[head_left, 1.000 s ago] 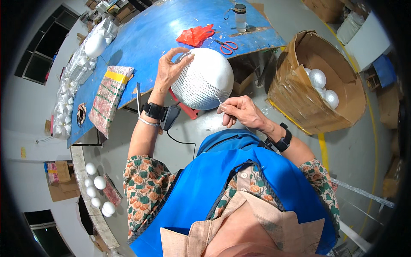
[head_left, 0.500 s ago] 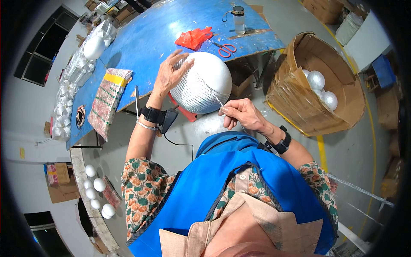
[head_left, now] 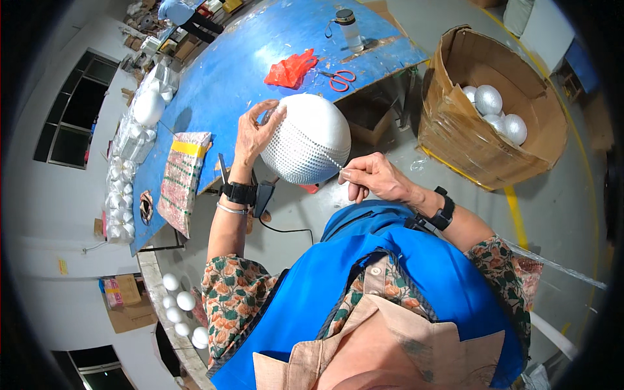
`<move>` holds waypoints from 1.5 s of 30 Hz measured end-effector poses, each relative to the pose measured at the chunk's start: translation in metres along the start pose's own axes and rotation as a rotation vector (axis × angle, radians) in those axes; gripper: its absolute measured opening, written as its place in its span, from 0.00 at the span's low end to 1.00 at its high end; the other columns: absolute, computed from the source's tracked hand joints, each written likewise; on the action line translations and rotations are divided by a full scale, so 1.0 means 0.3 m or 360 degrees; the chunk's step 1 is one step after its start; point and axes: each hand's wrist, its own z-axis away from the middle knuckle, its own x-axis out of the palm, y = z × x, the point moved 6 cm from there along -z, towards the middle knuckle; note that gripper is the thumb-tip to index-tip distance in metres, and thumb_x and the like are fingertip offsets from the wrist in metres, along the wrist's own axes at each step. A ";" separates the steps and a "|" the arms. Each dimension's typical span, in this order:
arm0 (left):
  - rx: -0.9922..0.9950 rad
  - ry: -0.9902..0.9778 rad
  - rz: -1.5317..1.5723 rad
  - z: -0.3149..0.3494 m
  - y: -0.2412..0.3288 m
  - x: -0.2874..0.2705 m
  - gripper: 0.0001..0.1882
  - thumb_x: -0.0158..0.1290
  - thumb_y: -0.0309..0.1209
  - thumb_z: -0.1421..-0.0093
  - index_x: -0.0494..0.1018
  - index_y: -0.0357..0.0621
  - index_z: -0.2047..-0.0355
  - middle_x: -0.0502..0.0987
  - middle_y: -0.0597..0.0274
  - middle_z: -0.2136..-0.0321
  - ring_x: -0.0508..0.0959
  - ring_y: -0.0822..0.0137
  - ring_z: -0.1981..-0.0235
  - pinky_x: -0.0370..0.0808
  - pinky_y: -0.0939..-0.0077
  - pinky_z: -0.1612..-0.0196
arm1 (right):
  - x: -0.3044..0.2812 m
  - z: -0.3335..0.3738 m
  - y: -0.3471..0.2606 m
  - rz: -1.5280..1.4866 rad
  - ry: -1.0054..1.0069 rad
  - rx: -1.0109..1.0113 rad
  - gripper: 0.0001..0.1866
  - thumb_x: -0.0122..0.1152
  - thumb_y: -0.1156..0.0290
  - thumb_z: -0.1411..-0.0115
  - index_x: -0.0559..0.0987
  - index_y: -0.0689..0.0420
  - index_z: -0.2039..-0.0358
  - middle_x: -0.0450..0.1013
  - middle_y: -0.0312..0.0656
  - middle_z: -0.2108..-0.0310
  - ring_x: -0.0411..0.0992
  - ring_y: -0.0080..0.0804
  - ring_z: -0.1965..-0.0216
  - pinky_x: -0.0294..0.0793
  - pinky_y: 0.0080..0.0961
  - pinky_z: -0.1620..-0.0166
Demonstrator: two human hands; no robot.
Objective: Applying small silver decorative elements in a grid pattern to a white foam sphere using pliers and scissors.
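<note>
**Bead by bead, a white ball takes on its skin**

Above the edge of a scuffed blue table (head_left: 214,84), a large white ball (head_left: 305,138) is held up in the air, its lower half covered in close rows of tiny pearly beads, the top still smooth. The left hand (head_left: 255,132) rises on a bent forearm and cups the ball's left side, fingers spread wide and fingertips pressed to the surface. The right hand (head_left: 370,177) comes in from the right with the wrist level, thumb and forefinger pinched together on a thin strand of beads (head_left: 330,163) that runs onto the ball; the other fingers curl loosely below. On the table lie a crumpled red plastic bag (head_left: 290,69) and red-handled scissors (head_left: 338,79). A cardboard box (head_left: 481,143) on the floor to the right holds glittery silver balls (head_left: 489,99).
</note>
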 end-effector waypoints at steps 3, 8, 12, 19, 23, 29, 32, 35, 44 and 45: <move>-0.0137 -0.0100 0.0085 -0.017 -0.005 0.010 0.20 0.59 0.38 0.48 0.76 0.33 0.62 0.79 0.57 0.66 0.75 0.72 0.64 0.71 0.79 0.61 | 0.001 0.008 -0.023 -0.0008 -0.0012 -0.0015 0.14 0.49 0.66 0.37 0.76 0.65 0.67 0.73 0.40 0.81 0.71 0.21 0.80 0.72 0.15 0.75; -0.0306 -0.0160 0.0188 -0.022 -0.043 0.022 0.18 0.60 0.34 0.48 0.75 0.33 0.61 0.78 0.59 0.65 0.74 0.72 0.62 0.68 0.79 0.55 | 0.028 0.006 -0.102 0.0101 -0.0070 -0.0148 0.14 0.50 0.67 0.38 0.77 0.66 0.68 0.72 0.39 0.82 0.70 0.19 0.81 0.71 0.14 0.76; -0.0122 0.0152 0.0238 -0.020 -0.050 0.015 0.17 0.61 0.35 0.50 0.76 0.34 0.64 0.78 0.61 0.67 0.74 0.72 0.63 0.68 0.80 0.56 | 0.013 -0.003 -0.058 0.0124 -0.0053 -0.0050 0.14 0.50 0.66 0.38 0.77 0.65 0.69 0.72 0.39 0.83 0.69 0.19 0.82 0.71 0.14 0.77; -0.0026 0.0036 -0.0073 -0.009 0.027 -0.010 0.13 0.61 0.36 0.49 0.78 0.40 0.66 0.78 0.60 0.70 0.75 0.74 0.64 0.69 0.78 0.58 | -0.006 -0.026 -0.028 0.0074 0.0002 -0.0021 0.15 0.49 0.65 0.37 0.77 0.65 0.69 0.71 0.38 0.84 0.69 0.19 0.82 0.70 0.14 0.78; -0.0066 -0.0025 -0.0155 0.019 0.054 0.015 0.17 0.57 0.40 0.46 0.77 0.42 0.62 0.78 0.57 0.65 0.76 0.62 0.58 0.67 0.67 0.53 | -0.024 -0.038 -0.022 0.0078 0.0063 -0.0024 0.15 0.49 0.65 0.37 0.77 0.65 0.69 0.71 0.38 0.84 0.69 0.19 0.82 0.70 0.14 0.78; 0.0220 -0.0436 -0.0736 0.070 0.054 0.088 0.26 0.43 0.46 0.39 0.62 0.50 0.43 0.56 0.49 0.40 0.55 0.52 0.39 0.45 0.48 0.40 | -0.042 -0.038 -0.018 0.0039 0.0076 -0.0037 0.15 0.49 0.65 0.38 0.76 0.66 0.72 0.73 0.41 0.83 0.70 0.21 0.82 0.71 0.17 0.79; 0.0451 -0.0336 -0.0595 0.061 0.096 0.082 0.28 0.43 0.48 0.40 0.60 0.49 0.42 0.57 0.50 0.41 0.54 0.53 0.38 0.43 0.48 0.39 | -0.034 -0.030 -0.014 0.0022 0.0055 -0.0048 0.15 0.49 0.65 0.37 0.76 0.66 0.72 0.73 0.41 0.83 0.70 0.21 0.82 0.71 0.17 0.78; 0.0401 -0.0634 -0.0334 0.056 0.078 0.103 0.29 0.43 0.48 0.40 0.60 0.48 0.42 0.55 0.51 0.40 0.51 0.54 0.36 0.42 0.48 0.38 | -0.027 -0.018 -0.019 0.0051 0.0033 -0.0043 0.15 0.49 0.65 0.38 0.76 0.66 0.72 0.73 0.41 0.82 0.70 0.21 0.82 0.71 0.17 0.78; 0.0660 -0.0605 -0.0837 0.095 0.121 0.124 0.28 0.42 0.49 0.39 0.60 0.51 0.41 0.54 0.59 0.38 0.49 0.57 0.35 0.40 0.49 0.37 | -0.026 -0.028 -0.012 0.0002 -0.0056 -0.0023 0.14 0.49 0.66 0.37 0.76 0.65 0.68 0.73 0.39 0.81 0.71 0.19 0.80 0.71 0.13 0.77; 0.0661 -0.0601 -0.0838 0.092 0.119 0.120 0.28 0.42 0.49 0.39 0.60 0.51 0.41 0.54 0.59 0.38 0.49 0.57 0.35 0.40 0.49 0.37 | -0.033 -0.028 -0.015 0.0016 -0.0018 -0.0021 0.14 0.49 0.66 0.37 0.76 0.65 0.68 0.73 0.39 0.80 0.71 0.19 0.80 0.71 0.13 0.76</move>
